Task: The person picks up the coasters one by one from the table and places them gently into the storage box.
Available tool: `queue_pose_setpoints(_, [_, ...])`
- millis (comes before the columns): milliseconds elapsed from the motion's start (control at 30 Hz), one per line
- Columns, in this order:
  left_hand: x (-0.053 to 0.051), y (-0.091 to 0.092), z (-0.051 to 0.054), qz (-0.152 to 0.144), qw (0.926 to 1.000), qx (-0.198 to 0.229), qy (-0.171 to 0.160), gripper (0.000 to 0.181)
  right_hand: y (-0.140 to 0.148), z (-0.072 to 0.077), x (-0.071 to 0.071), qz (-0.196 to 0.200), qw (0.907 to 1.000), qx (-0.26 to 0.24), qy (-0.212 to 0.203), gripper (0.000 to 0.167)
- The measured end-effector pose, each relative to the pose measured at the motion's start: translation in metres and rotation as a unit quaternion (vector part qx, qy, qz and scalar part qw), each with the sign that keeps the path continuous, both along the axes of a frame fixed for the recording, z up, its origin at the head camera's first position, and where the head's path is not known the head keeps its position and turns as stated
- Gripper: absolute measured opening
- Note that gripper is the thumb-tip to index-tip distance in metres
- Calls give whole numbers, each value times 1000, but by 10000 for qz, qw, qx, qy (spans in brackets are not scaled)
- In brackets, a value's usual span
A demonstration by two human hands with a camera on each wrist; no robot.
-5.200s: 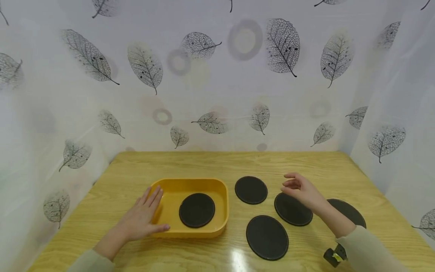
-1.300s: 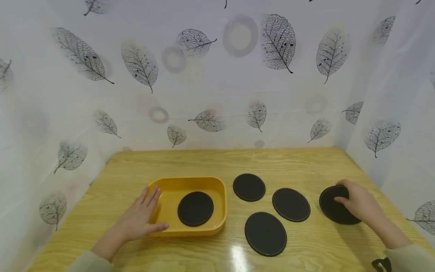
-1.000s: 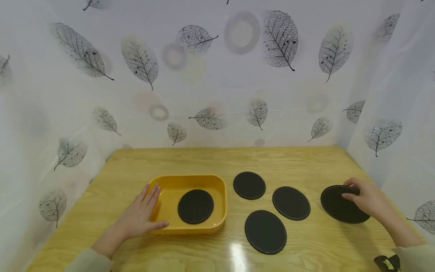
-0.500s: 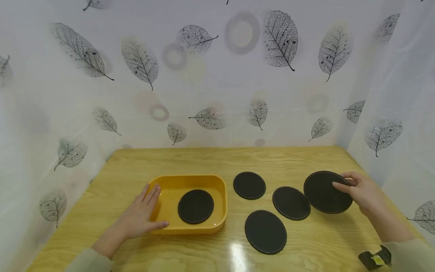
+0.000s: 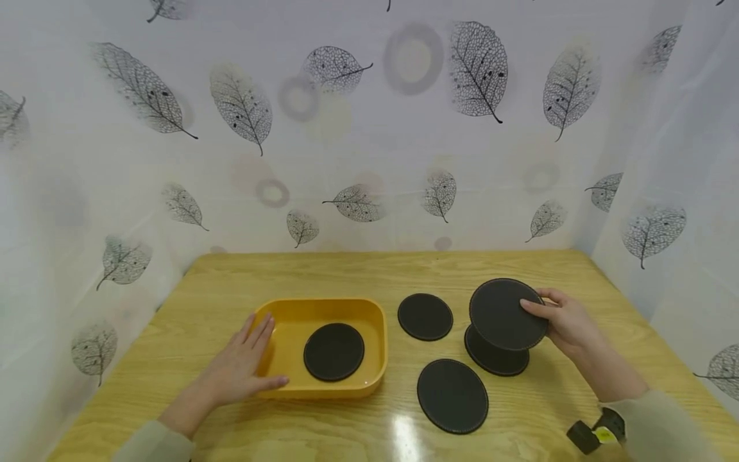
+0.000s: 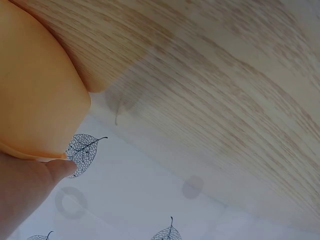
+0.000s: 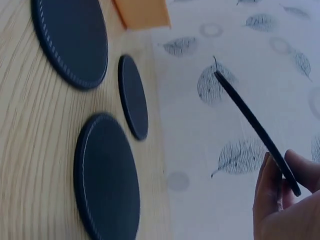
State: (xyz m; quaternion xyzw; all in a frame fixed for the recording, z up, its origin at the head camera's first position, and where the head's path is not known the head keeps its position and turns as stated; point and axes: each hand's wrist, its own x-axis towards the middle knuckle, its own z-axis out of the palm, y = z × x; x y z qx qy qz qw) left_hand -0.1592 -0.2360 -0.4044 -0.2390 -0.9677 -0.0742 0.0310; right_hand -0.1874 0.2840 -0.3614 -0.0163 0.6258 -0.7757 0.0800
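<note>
In the head view, my left hand (image 5: 233, 369) rests on the left end of a yellow box (image 5: 375, 378), its fingers straight over the rim. One round black coaster (image 5: 333, 351) lies inside that box. My right hand (image 5: 574, 330) pinches another black coaster (image 5: 502, 311) by its right edge, thumb on top. This held coaster is tilted in the air and partly hides a coaster (image 5: 496, 360) lying below it. In the right wrist view, the raised coaster (image 7: 257, 130) appears edge-on between thumb and fingers.
Two more black coasters lie flat between box and right hand, a back coaster (image 5: 424, 317) and a front coaster (image 5: 453, 396). All stand on a wooden table (image 5: 288, 430). A leaf-patterned curtain (image 5: 358, 160) encloses its back and sides.
My right hand has taken hold of the far-right coaster, lifted it off the table and carried it left, over another coaster. The left hand stays on the box.
</note>
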Motion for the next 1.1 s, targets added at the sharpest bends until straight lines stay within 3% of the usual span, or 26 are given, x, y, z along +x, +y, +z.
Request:
queue_pose_setpoints(233, [1, -2, 0, 2, 10000, 50, 1, 96, -44, 6, -7, 92, 9995, 92, -279, 29])
queue_pose_setpoints(567, [0, 0, 1, 39, 10000, 35, -80, 97, -101, 0, -18, 692, 9967, -223, -353, 21])
queue_pose_setpoints(800, [-1, -1, 0, -1, 10000, 41, 4, 96, -134, -5, -21, 906, 9949, -194, -387, 39])
queue_pose_setpoints(1100, [-1, -1, -2, 15, 10000, 50, 1, 97, -169, -8, -27, 996, 9923, -512, -536, 32])
